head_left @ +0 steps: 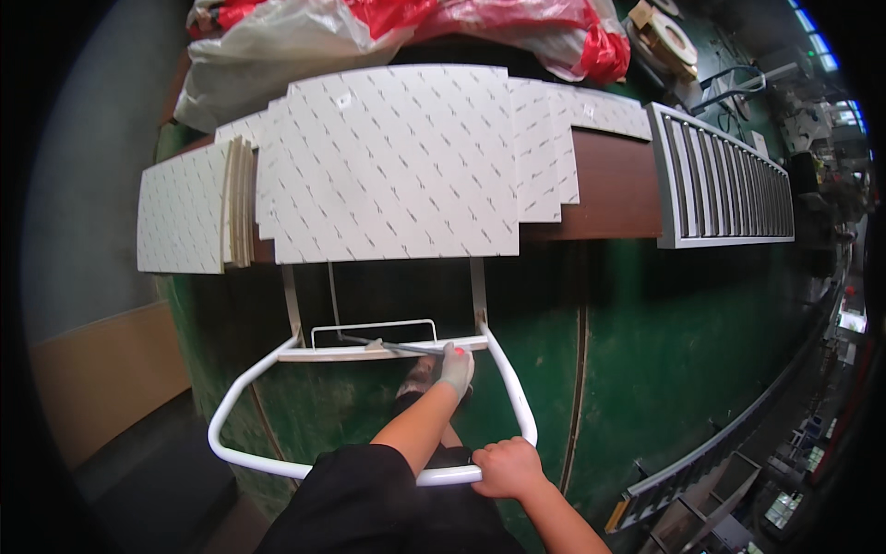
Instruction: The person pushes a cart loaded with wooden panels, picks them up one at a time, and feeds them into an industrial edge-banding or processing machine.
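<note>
My left hand (457, 371), pale as if gloved, reaches forward with its fingers closed round the end of a thin grey lever (401, 347). That lever lies along the crossbar of a white tubular push handle (514, 380), and a small red spot shows by the fingers. Nearer to me, my right hand (509, 466) grips the handle's near right corner. Beyond the crossbar, large white panels (397, 166) with small repeated marks lie in an overlapping stack on a reddish-brown surface (614, 185).
A smaller panel stack (185, 208) sits at the left. Right of the brown surface is a roller conveyor (724, 180). Red and white plastic sheeting (305, 51) lies behind the panels. Beneath is a green floor (664, 323); a grey metal rail (701, 462) runs at the lower right.
</note>
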Available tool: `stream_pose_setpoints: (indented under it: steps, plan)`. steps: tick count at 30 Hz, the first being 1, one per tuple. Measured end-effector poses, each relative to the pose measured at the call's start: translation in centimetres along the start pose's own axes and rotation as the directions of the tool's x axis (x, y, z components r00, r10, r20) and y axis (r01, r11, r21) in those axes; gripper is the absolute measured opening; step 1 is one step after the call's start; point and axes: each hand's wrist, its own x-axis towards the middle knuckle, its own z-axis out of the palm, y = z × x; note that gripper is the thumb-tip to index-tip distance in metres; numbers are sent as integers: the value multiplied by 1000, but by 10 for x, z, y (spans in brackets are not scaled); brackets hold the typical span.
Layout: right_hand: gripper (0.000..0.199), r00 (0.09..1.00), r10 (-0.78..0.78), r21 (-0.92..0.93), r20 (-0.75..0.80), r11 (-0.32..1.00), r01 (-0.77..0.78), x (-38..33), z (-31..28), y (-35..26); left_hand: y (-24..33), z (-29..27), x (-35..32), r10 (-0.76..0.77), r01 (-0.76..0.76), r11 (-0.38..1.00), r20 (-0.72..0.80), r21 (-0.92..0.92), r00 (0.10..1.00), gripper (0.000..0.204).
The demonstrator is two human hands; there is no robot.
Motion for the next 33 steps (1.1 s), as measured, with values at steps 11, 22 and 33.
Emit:
stream_pose_setpoints:
  steps: [11, 22, 33]
  plan:
    - [22, 991, 46, 51, 124, 997, -53, 12, -35, -15, 114, -101, -68, -18, 111, 794, 160, -598, 987, 11]
    - [28, 993, -119, 101, 29, 988, 115, -22, -44, -48, 83, -360, -306, 304, -426, 898, -543, -111, 783, 68]
    - [69, 872, 250, 454, -420, 890, -37, -129, -18, 86, 141, -110, -460, 610, -528, -39, 439, 848, 660, 28]
